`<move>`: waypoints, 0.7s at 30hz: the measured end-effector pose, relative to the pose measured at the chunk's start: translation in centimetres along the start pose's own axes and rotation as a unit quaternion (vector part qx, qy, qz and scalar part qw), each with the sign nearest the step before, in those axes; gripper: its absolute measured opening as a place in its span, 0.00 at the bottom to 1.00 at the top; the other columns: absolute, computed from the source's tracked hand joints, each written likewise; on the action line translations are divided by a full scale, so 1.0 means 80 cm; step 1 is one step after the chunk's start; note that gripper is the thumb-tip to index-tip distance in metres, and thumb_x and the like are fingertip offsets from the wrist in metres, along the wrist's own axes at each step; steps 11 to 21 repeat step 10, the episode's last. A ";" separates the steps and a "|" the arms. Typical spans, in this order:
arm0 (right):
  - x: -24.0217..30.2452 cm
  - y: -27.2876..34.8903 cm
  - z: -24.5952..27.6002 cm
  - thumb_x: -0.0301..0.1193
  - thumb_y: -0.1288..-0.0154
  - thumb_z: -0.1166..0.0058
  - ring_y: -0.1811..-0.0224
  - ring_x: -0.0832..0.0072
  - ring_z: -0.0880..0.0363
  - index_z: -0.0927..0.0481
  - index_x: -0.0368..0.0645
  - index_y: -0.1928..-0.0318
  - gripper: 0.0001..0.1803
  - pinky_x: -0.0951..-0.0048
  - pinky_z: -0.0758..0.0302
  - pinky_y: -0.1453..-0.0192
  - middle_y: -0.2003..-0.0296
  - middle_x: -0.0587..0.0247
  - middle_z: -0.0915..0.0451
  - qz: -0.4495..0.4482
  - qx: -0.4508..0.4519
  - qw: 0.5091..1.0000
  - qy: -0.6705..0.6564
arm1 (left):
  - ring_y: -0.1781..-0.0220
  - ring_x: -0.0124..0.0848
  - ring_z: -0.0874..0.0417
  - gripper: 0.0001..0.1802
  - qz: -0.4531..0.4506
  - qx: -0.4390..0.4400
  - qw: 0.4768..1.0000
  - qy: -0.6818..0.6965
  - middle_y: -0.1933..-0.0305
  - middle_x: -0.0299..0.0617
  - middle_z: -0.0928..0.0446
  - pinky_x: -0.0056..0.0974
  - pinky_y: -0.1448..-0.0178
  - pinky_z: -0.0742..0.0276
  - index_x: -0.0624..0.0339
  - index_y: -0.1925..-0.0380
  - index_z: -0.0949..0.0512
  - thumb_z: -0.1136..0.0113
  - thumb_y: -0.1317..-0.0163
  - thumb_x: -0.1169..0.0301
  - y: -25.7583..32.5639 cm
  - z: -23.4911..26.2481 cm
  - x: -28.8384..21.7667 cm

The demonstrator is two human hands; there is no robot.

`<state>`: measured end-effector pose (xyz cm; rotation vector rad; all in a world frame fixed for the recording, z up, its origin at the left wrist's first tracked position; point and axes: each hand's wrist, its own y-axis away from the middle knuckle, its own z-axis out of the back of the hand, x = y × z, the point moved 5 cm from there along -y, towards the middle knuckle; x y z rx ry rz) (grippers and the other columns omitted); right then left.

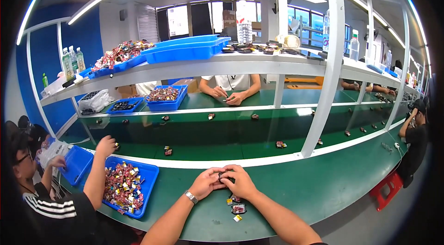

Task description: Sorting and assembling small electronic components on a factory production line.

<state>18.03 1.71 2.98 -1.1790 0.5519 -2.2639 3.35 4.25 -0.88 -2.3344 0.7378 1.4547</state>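
Note:
Above the green tabletop, my left hand [206,184] and my right hand [239,181] meet, their fingers closed around a small black plastic piece [225,178]. Most of that piece is hidden by the fingers. Just below my hands lies a black-rimmed case [238,209] with reddish parts inside. A yellow-and-white tagged piece [237,218] rests on its near side, and another yellow-tagged piece [229,201] is beside it, partly under my right wrist.
A blue tray [155,171] heaped with red-wired small parts stands at my left, beside a co-worker [51,198] reaching forward. Beyond a white rail, scattered assemblies [280,144] lie on a green conveyor [222,145]. A white post [319,106] rises ahead right; a shelf [185,65] crosses above.

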 end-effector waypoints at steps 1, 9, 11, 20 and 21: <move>0.000 0.000 0.001 0.29 0.42 0.39 0.45 0.63 0.27 0.15 0.44 0.64 0.06 0.64 0.28 0.41 0.50 0.63 0.23 -0.001 -0.001 1.000 0.000 | 0.41 0.38 0.24 0.15 -0.002 -0.002 1.000 -0.001 0.44 0.47 0.27 0.49 0.34 0.26 0.61 0.44 0.32 0.55 0.28 0.73 0.000 -0.001 -0.001; -0.005 0.001 -0.002 0.29 0.45 0.37 0.46 0.62 0.24 0.13 0.47 0.63 0.08 0.62 0.27 0.42 0.51 0.62 0.21 -0.015 -0.023 1.000 -0.014 | 0.41 0.39 0.24 0.14 -0.006 -0.005 1.000 -0.001 0.44 0.47 0.28 0.49 0.34 0.27 0.61 0.44 0.32 0.54 0.28 0.73 0.000 0.000 -0.001; -0.006 0.001 -0.001 0.29 0.45 0.37 0.46 0.62 0.24 0.13 0.47 0.63 0.08 0.62 0.27 0.42 0.51 0.62 0.21 -0.015 -0.024 1.000 -0.013 | 0.41 0.39 0.24 0.14 -0.006 -0.001 1.000 0.002 0.44 0.47 0.28 0.49 0.34 0.27 0.61 0.44 0.32 0.54 0.28 0.73 0.000 -0.001 -0.002; -0.006 0.001 -0.001 0.29 0.45 0.37 0.46 0.62 0.24 0.13 0.47 0.63 0.08 0.62 0.27 0.42 0.51 0.62 0.21 -0.015 -0.024 1.000 -0.013 | 0.41 0.39 0.24 0.14 -0.006 -0.001 1.000 0.002 0.44 0.47 0.28 0.49 0.34 0.27 0.61 0.44 0.32 0.54 0.28 0.73 0.000 -0.001 -0.002; -0.006 0.001 -0.001 0.29 0.45 0.37 0.46 0.62 0.24 0.13 0.47 0.63 0.08 0.62 0.27 0.42 0.51 0.62 0.21 -0.015 -0.024 1.000 -0.013 | 0.41 0.39 0.24 0.14 -0.006 -0.001 1.000 0.002 0.44 0.47 0.28 0.49 0.34 0.27 0.61 0.44 0.32 0.54 0.28 0.73 0.000 -0.001 -0.002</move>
